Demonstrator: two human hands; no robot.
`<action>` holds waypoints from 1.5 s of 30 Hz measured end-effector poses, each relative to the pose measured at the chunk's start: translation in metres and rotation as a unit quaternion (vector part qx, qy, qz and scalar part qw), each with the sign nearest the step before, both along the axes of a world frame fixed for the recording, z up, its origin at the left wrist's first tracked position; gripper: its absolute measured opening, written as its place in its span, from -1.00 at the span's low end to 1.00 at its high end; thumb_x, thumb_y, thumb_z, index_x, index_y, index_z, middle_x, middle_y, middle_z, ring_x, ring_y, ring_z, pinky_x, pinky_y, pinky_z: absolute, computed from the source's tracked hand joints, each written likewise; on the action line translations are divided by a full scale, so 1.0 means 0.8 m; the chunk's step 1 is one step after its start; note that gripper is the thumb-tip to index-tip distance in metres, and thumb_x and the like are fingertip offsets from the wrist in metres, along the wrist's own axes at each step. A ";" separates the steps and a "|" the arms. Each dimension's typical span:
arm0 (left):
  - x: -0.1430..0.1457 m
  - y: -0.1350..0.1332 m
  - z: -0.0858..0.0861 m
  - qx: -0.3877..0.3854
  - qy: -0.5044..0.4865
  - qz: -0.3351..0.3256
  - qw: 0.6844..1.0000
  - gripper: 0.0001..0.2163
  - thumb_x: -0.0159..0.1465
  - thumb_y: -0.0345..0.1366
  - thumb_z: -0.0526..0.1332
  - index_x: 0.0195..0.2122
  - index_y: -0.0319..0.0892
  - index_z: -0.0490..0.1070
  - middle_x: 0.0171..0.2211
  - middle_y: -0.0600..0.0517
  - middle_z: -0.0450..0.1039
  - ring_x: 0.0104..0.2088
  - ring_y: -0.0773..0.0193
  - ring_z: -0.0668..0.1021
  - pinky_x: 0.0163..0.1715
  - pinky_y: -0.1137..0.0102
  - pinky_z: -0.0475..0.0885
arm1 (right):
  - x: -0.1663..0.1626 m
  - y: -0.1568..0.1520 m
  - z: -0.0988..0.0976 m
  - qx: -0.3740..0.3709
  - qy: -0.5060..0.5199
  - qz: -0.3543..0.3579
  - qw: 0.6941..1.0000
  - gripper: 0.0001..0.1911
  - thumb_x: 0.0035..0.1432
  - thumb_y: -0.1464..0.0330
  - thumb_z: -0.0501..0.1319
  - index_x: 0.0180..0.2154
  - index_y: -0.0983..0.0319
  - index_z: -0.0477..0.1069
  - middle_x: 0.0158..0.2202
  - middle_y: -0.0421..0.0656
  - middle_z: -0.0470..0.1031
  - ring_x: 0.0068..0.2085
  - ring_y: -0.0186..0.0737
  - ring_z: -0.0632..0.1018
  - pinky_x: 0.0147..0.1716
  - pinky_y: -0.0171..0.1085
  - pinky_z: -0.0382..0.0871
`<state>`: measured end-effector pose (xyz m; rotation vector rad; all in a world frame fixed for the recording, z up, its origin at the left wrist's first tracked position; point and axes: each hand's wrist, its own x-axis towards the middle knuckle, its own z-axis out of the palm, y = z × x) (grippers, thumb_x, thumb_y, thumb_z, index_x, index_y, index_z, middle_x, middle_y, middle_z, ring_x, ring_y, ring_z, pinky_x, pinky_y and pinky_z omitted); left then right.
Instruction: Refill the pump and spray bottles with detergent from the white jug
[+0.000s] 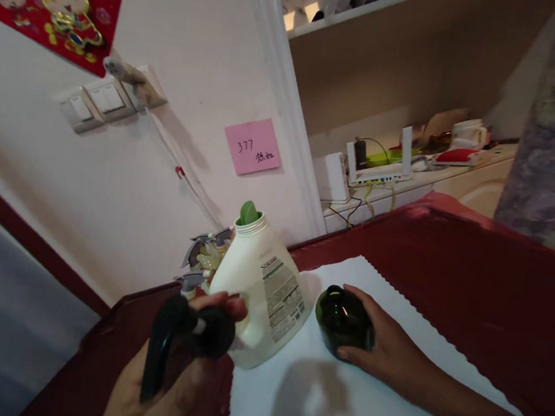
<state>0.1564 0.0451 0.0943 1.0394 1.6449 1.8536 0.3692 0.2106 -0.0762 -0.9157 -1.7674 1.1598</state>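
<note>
A black pump head [196, 332] is held up close to the camera in my left hand [169, 389], its fingers closed around it. My right hand [387, 341] is wrapped round a dark green bottle [345, 319] with an open neck, which is at the white mat [304, 411]. Between the two hands stands a large cream detergent jug [262, 293], uncapped, with a green spout showing in its mouth. Its printed label faces right. The fingers of my left hand overlap the jug's lower left side in the view; whether they touch it I cannot tell.
Several spray bottles [195, 265] stand behind the jug by the wall. The dark red tabletop [496, 313] surrounds the mat. A white router [381, 176] with cables sits on the shelf behind. A pink note [253, 146] and light switches [96, 102] are on the wall.
</note>
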 end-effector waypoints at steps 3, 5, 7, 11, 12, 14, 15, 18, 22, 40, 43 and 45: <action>0.039 0.050 0.005 0.088 -0.065 -0.056 0.992 -0.56 0.08 -0.06 0.55 -0.02 0.01 0.62 -0.09 0.04 0.69 -0.02 0.16 0.67 -0.08 0.50 0.59 | -0.002 0.001 0.006 -0.010 0.007 0.005 1.000 -0.02 -0.06 0.27 0.43 0.36 0.09 0.09 0.37 0.05 0.31 0.35 0.22 0.36 0.35 0.24 0.17; 0.058 0.081 0.007 0.134 -0.066 -0.096 0.984 -0.60 0.11 -0.10 0.55 -0.03 0.02 0.63 -0.11 0.07 0.69 -0.06 0.25 0.68 -0.05 0.51 0.56 | -0.002 0.000 0.011 -0.012 0.013 0.013 1.000 -0.02 -0.09 0.31 0.45 0.34 0.09 0.10 0.35 0.04 0.34 0.33 0.22 0.38 0.32 0.22 0.20; 0.071 0.108 0.005 0.165 -0.065 -0.123 0.976 -0.64 0.12 -0.11 0.55 -0.07 0.02 0.63 -0.10 0.08 0.68 -0.07 0.27 0.68 -0.01 0.48 0.53 | -0.002 0.000 0.014 -0.004 0.015 0.015 1.000 -0.02 -0.10 0.34 0.45 0.33 0.08 0.12 0.33 0.02 0.37 0.30 0.20 0.41 0.30 0.20 0.24; 0.083 0.146 -0.006 0.171 -0.071 -0.145 0.972 -0.63 0.08 -0.08 0.56 -0.11 -0.03 0.63 -0.13 0.07 0.68 -0.04 0.24 0.65 0.07 0.36 0.45 | -0.001 0.001 0.016 0.008 0.014 0.008 1.000 0.00 -0.11 0.38 0.44 0.34 0.10 0.09 0.34 0.04 0.34 0.31 0.20 0.38 0.30 0.22 0.23; 0.084 0.152 -0.008 0.168 -0.074 -0.148 0.972 -0.63 0.07 -0.07 0.57 -0.12 -0.02 0.63 -0.13 0.08 0.68 -0.04 0.25 0.65 0.08 0.36 0.44 | -0.001 0.002 0.017 0.009 0.016 0.008 1.000 0.01 -0.12 0.37 0.44 0.34 0.11 0.08 0.34 0.05 0.34 0.31 0.20 0.38 0.30 0.22 0.23; 0.083 0.162 -0.014 0.164 -0.076 -0.155 0.971 -0.64 0.08 -0.07 0.56 -0.13 -0.01 0.63 -0.12 0.10 0.67 -0.05 0.29 0.63 0.07 0.39 0.41 | -0.002 0.002 0.019 0.009 0.020 0.012 1.000 0.01 -0.13 0.37 0.44 0.34 0.13 0.08 0.32 0.05 0.35 0.30 0.19 0.39 0.28 0.20 0.25; 0.083 0.166 -0.017 0.162 -0.076 -0.160 0.971 -0.64 0.09 -0.07 0.56 -0.12 0.00 0.63 -0.12 0.10 0.67 -0.05 0.31 0.63 0.05 0.41 0.41 | -0.002 0.002 0.020 0.009 0.021 0.015 1.000 0.01 -0.13 0.37 0.44 0.33 0.14 0.10 0.31 0.04 0.36 0.29 0.18 0.40 0.27 0.18 0.27; 0.082 0.173 -0.030 0.149 -0.079 -0.168 0.971 -0.64 0.11 -0.06 0.55 -0.10 0.00 0.62 -0.09 0.10 0.66 -0.04 0.32 0.60 0.05 0.42 0.39 | -0.002 0.002 0.023 0.006 0.024 0.012 1.000 0.00 -0.13 0.39 0.43 0.33 0.15 0.10 0.30 0.04 0.37 0.28 0.17 0.41 0.27 0.17 0.28; 0.083 0.174 -0.061 0.114 -0.083 -0.181 0.973 -0.61 0.16 -0.06 0.51 -0.01 0.02 0.59 -0.05 0.07 0.65 0.03 0.27 0.59 0.14 0.36 0.36 | -0.002 0.001 0.022 0.001 0.022 0.007 1.000 0.01 -0.12 0.38 0.44 0.34 0.14 0.09 0.32 0.05 0.34 0.29 0.18 0.38 0.28 0.19 0.24; 0.083 0.176 -0.106 0.012 -0.044 -0.223 0.974 -0.61 0.20 -0.06 0.45 0.01 -0.06 0.57 -0.01 -0.03 0.62 0.02 0.15 0.59 0.04 0.31 0.46 | 0.000 0.000 0.022 -0.001 0.014 0.007 1.000 0.02 -0.13 0.37 0.43 0.36 0.17 0.09 0.35 0.07 0.32 0.31 0.18 0.35 0.30 0.18 0.22; 0.082 0.178 -0.117 -0.004 -0.035 -0.239 0.970 -0.62 0.18 -0.05 0.45 -0.04 -0.10 0.60 -0.03 -0.07 0.62 0.03 0.08 0.58 0.07 0.25 0.46 | 0.000 0.001 0.020 0.001 0.020 0.006 1.000 0.03 -0.15 0.41 0.43 0.35 0.17 0.11 0.35 0.04 0.33 0.31 0.15 0.37 0.30 0.16 0.25; 0.082 0.177 -0.124 -0.008 -0.028 -0.239 0.971 -0.62 0.16 -0.04 0.46 -0.06 -0.11 0.60 -0.05 -0.07 0.62 0.01 0.06 0.59 0.05 0.24 0.46 | -0.001 0.001 0.019 0.002 0.024 0.004 1.000 0.03 -0.15 0.43 0.44 0.35 0.15 0.11 0.34 0.02 0.34 0.30 0.13 0.38 0.29 0.15 0.27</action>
